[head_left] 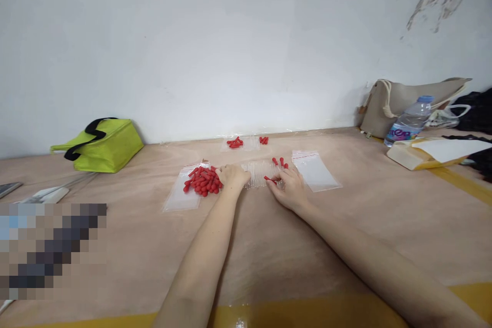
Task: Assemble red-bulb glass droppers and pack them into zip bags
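three red bulbs are lying just beyond the right hand, which is pinching another; most seem left, sitting in a heap beside the left hand, whose grip i cannot tell, with clear tubes lying between both.

left hand: bare, rounded back, fingertips too small to make out | left wrist: bare, narrow | left forearm: bare, slim, smooth, broadening toward the elbow | right hand: bare, slender thumb showing | right wrist: bare | right forearm: bare, slim, smooth, tapering evenly to the wrist
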`<state>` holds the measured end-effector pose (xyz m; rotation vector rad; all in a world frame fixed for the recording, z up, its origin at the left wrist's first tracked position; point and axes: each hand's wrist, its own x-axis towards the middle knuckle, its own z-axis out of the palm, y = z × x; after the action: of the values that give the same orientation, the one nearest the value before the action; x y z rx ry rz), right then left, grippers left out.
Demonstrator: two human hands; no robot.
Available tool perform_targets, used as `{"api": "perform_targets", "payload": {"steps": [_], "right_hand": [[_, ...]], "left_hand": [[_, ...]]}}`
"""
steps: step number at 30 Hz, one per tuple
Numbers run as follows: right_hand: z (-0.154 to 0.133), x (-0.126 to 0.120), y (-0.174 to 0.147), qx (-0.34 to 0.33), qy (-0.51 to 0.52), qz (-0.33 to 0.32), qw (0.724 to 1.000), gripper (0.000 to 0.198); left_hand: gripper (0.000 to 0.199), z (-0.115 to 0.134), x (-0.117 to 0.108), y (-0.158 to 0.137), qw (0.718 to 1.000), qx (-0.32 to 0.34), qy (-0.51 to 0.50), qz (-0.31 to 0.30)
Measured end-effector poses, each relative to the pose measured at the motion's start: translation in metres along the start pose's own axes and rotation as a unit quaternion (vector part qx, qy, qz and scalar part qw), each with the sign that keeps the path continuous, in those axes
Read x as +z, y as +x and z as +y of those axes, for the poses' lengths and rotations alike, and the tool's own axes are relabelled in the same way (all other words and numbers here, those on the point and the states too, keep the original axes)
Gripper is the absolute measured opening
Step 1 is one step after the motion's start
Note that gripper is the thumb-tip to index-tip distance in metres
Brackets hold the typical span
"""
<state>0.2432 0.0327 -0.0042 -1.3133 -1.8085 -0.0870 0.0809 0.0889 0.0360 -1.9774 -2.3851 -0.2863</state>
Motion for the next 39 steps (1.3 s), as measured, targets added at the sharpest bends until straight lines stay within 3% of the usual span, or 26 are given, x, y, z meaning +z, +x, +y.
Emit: {"api": "perform_targets", "payload": {"steps": [7, 9, 12, 15, 20, 39], "right_hand": [[0.002, 0.004, -0.001, 0.003, 0.029, 0.011, 1.000, 0.012], [0.003, 0.006, -0.002, -0.001, 0.061, 0.002, 0.998, 0.010], [0.002, 0.007, -0.003, -0.025, 0.136, -0.021, 0.990, 0.012], [0.000, 0.007, -0.003, -0.072, 0.182, -0.041, 0.980, 0.020], [-0.002, 0.004, -0.004, -0.118, 0.210, -0.080, 0.967, 0.020], [0.000, 0.002, -0.006, -0.127, 0.256, -0.109, 0.952, 0.017]], "left_hand": [[0.029, -0.006, -0.017, -0.010, 0.999, 0.041, -0.024, 0.023], [0.025, -0.016, -0.022, -0.022, 0.992, 0.107, -0.042, 0.048], [0.022, -0.038, -0.019, -0.043, 0.942, 0.293, -0.100, 0.128], [0.020, -0.057, -0.006, -0.059, 0.913, 0.364, -0.109, 0.148], [0.018, -0.066, 0.012, -0.067, 0.904, 0.369, -0.133, 0.172], [0.019, -0.067, 0.019, -0.063, 0.876, 0.412, -0.180, 0.173]]}}
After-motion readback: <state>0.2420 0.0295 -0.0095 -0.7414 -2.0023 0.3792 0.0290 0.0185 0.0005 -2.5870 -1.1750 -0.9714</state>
